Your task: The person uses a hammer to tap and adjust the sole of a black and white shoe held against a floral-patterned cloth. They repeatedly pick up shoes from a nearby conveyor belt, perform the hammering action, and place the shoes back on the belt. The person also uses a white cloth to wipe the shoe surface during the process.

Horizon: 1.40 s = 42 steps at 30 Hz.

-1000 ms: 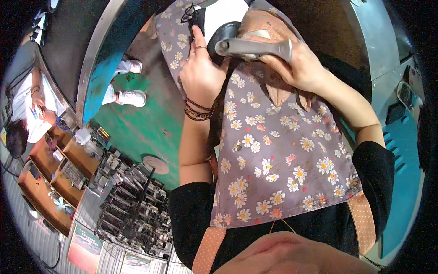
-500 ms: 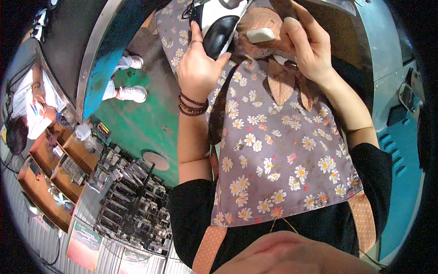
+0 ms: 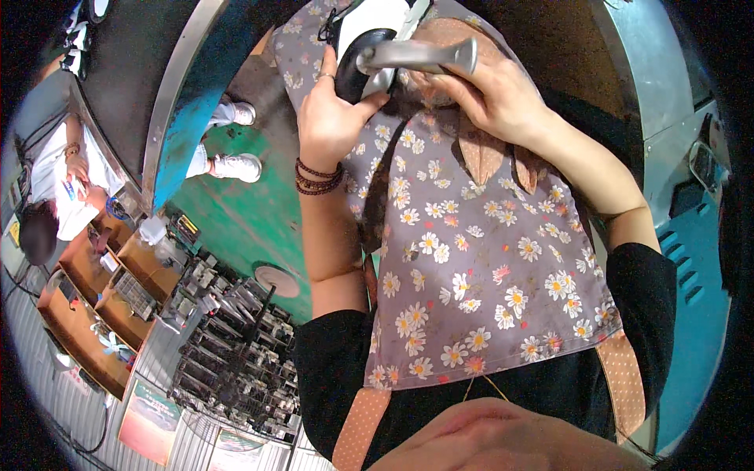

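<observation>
A white and black shoe (image 3: pixel 369 17) with dark laces lies at the top middle, over my apron-covered lap. My left hand (image 3: pixel 334 118) grips its black rounded end, thumb on one side and fingers on the other. My right hand (image 3: pixel 503 94) is closed around a grey metal tool (image 3: pixel 412 56) with a long, slightly curved bar. The bar's rounded left end lies over the black part of the shoe; I cannot tell whether it touches. The tool's exact kind is unclear, and part of it is hidden by my fingers.
The flowered apron (image 3: pixel 471 259) covers my lap. At the left a metal-edged blue bench (image 3: pixel 169 110) curves past another person's white shoes (image 3: pixel 238 167). Wooden trays (image 3: pixel 129 275) and a dark rack of metal parts (image 3: pixel 236 345) stand lower left. A blue cabinet (image 3: pixel 691 330) is at the right.
My right hand has moved left and down toward the shoe, and the grey metal tool now shows in it. The white block on the apron is out of sight. The left hand has shifted slightly left.
</observation>
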Tool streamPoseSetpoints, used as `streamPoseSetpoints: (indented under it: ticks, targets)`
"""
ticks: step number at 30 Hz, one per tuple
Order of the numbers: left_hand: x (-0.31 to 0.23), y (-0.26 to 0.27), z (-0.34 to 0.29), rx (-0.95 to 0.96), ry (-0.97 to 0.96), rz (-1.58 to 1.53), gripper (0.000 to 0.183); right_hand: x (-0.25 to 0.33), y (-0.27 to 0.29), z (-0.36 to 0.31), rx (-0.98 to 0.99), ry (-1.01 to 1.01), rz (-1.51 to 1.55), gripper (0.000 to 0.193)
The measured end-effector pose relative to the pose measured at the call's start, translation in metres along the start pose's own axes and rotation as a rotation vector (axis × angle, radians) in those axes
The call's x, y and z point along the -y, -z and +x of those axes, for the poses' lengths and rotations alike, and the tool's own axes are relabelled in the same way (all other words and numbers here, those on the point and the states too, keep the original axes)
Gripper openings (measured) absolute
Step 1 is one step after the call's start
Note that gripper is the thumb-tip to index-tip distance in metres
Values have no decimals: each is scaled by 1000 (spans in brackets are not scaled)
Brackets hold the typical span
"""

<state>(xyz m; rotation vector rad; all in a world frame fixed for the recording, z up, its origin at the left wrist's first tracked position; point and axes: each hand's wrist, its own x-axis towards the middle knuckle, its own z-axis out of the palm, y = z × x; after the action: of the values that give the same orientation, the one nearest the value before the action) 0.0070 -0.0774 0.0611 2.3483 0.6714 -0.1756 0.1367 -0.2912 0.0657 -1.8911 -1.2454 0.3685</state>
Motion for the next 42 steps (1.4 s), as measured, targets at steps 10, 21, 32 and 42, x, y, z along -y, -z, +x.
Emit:
streamPoseSetpoints:
  ticks: [10, 21, 32, 42]
  targets:
    - [21, 0, 11, 44, -187, -286, 57, 21, 0, 17, 68, 40, 12, 48]
    - [-1, 19, 12, 95, -157, -270, 66, 2, -17, 20, -135, 166, 29, 37]
    - [27, 34, 2, 144, -133, -576, 66, -15, 4, 21, -192, -22, 111, 34]
    - [-2, 2, -30, -81, -150, -72, 82, 1, 6, 17, -246, -206, 365, 38]
